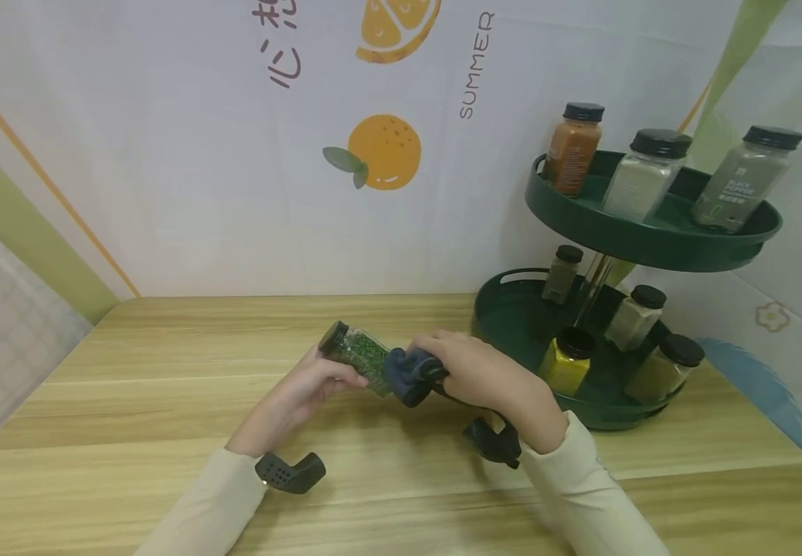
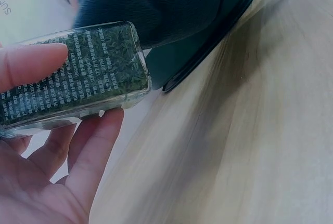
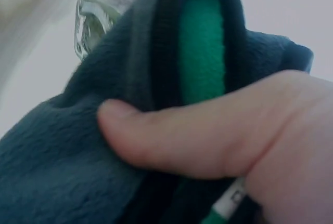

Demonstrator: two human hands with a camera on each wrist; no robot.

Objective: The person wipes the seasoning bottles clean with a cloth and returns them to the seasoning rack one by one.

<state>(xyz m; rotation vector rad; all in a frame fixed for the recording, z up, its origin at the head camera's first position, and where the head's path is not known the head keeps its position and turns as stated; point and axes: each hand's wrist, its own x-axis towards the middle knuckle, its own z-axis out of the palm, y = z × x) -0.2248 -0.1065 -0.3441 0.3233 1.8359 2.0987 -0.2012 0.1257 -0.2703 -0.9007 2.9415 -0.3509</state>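
Observation:
My left hand (image 1: 310, 386) grips a glass spice jar (image 1: 365, 355) of green dried flakes, tilted above the table with its black lid up to the left. In the left wrist view, the thumb lies across the printed side of the jar (image 2: 88, 73) and the fingers support it from below. My right hand (image 1: 477, 367) holds a bunched dark blue cloth (image 1: 408, 374) against or close to the jar's base end. The right wrist view has the thumb pressing the cloth (image 3: 104, 130), where a bright green patch shows among the folds. The right fingers are hidden beneath it.
A two-tier dark green rotating rack (image 1: 651, 239) stands at the right of the wooden table (image 1: 164, 371). Its top tier bears an orange-brown spice jar (image 1: 573, 150), a pale one and a black pepper jar (image 1: 742, 181). Several more jars, one yellow (image 1: 566, 363), stand on the lower tier.

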